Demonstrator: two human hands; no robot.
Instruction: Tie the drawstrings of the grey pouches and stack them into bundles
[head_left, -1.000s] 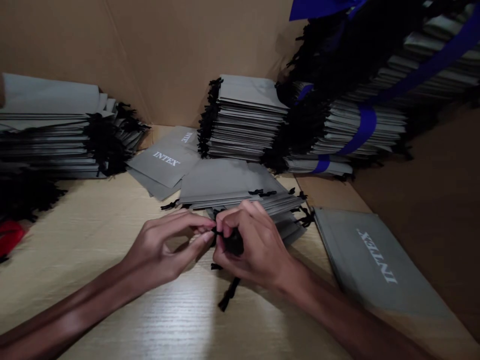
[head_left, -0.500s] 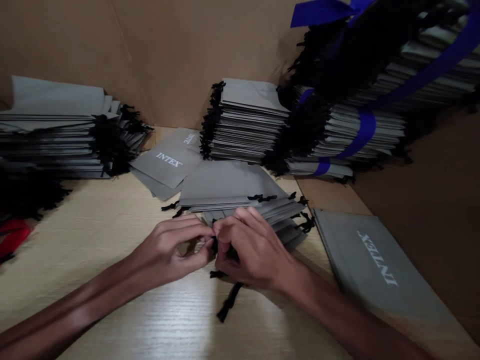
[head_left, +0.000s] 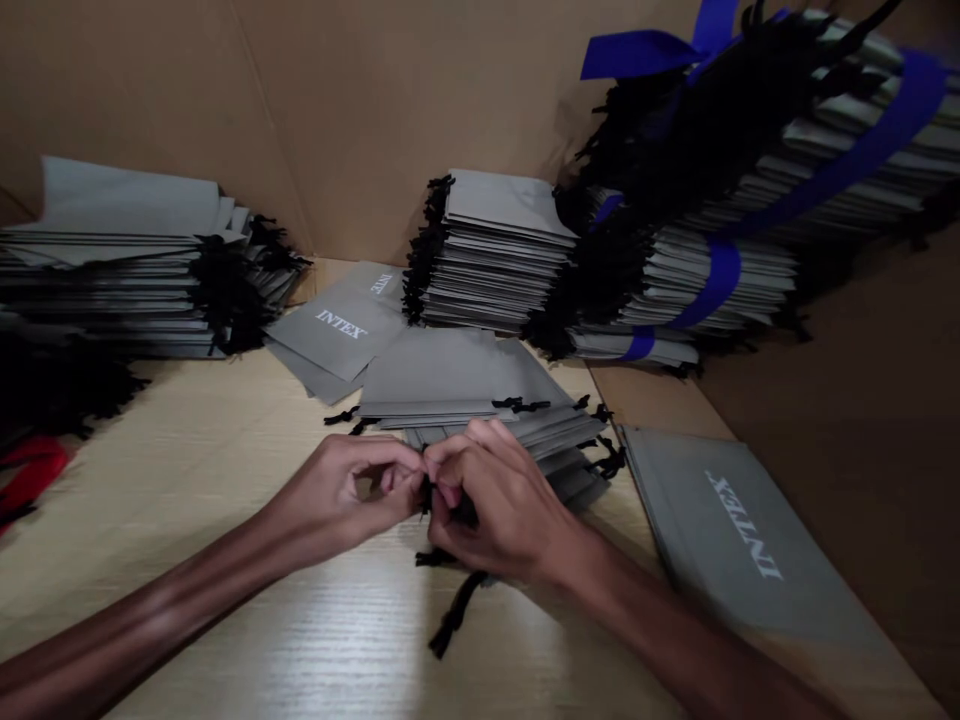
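Cardboard wall (head_left: 150, 100) behind a pale wooden table (head_left: 187, 450). Upper right of the frame: grey pouch stacks (head_left: 720, 280) bound with blue ribbon (head_left: 716, 285), already bundled. Centre and left: unbound stacks (head_left: 491, 255) (head_left: 112, 290). Lower right: a loose pouch (head_left: 742, 530). Centre: a low, unbound pile (head_left: 457, 380), directly beyond the hands. The left hand (head_left: 337, 490) and right hand (head_left: 502, 505) were clenched together, pinching a black drawcord (head_left: 454, 615) whose end hung onto the table; the knot was hidden by the fingers.

Passage over wooden tabletop (head_left: 187, 450) nearside; stacked grey drawstring pouches (head_left: 487, 260) block far side.
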